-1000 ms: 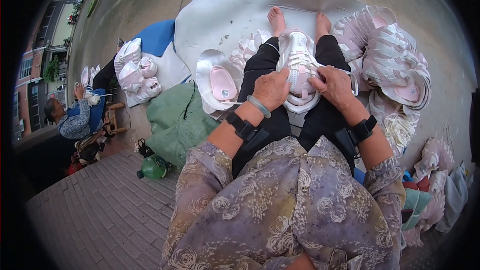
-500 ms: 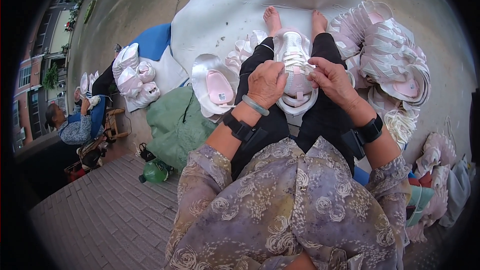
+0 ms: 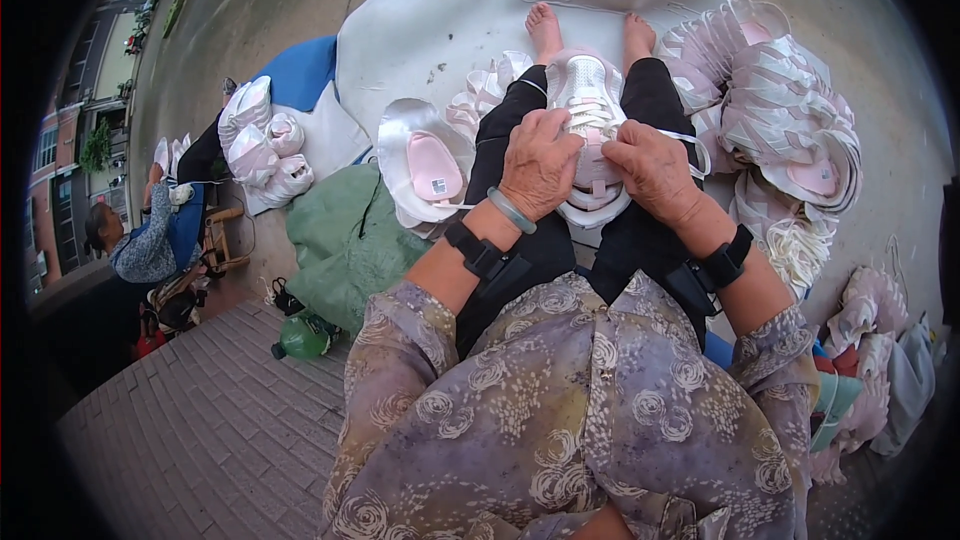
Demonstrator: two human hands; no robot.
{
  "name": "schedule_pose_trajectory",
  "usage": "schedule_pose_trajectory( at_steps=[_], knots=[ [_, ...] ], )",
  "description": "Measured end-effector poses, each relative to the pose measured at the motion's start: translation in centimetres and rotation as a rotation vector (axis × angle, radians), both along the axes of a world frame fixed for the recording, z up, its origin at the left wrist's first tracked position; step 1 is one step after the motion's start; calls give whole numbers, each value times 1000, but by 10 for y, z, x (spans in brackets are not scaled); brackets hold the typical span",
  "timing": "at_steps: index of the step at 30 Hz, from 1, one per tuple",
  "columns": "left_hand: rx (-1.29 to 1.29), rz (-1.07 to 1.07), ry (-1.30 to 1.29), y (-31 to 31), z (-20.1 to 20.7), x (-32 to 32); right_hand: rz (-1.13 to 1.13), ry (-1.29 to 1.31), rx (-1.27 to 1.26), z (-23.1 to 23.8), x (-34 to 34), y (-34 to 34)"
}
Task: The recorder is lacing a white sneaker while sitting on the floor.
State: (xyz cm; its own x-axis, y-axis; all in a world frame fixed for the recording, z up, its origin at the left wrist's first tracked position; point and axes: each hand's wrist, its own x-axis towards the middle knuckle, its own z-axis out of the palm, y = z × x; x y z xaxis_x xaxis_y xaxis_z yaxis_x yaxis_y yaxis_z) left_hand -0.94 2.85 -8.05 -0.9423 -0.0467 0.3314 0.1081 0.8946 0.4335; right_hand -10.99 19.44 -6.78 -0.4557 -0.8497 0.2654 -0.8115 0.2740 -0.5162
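Observation:
A white and pale pink sneaker [image 3: 583,77] rests between my thighs, its toe pointing away from me. White shoelace [image 3: 592,116] criss-crosses its upper part. My left hand [image 3: 540,162] is closed on the left edge of the lacing, thumb and fingers pressed together. Across from it, my right hand [image 3: 652,170] pinches at the right edge, where the lace runs. A loose length of lace loops out to the right beyond that hand. The fingertips of both hands are partly hidden by the knuckles. The pink tongue and heel opening show between my wrists.
Stacked pink-white shoe uppers [image 3: 785,100] lie at the right. At the left are a silvery upper with a pink insole [image 3: 435,168], a green sack [image 3: 345,240] and a green bottle [image 3: 305,334]. Another person [image 3: 150,240] sits far left. A pale sheet [image 3: 430,30] lies under my feet.
My right hand has moved left and down against the lacing, and a lace loop now shows at its right. My left hand has shifted slightly right, closer to the shoe's middle.

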Motion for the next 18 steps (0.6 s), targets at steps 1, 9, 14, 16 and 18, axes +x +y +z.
schedule_pose_trajectory(
  at_steps=[1,9,14,16,18],
  knots=[
    [3,1,-2,1,-1,0,37,20,52,-3,1,-1],
    [48,4,-7,2,-5,0,202,235,228,-5,-3,-14],
    [92,23,-12,4,-3,-1,187,212,203,-5,-6,-11],
    [102,31,-7,3,-4,-1,165,248,231,-2,-5,-11],
    [86,6,-10,1,-6,0,144,286,259,-2,-3,-11]
  ],
)
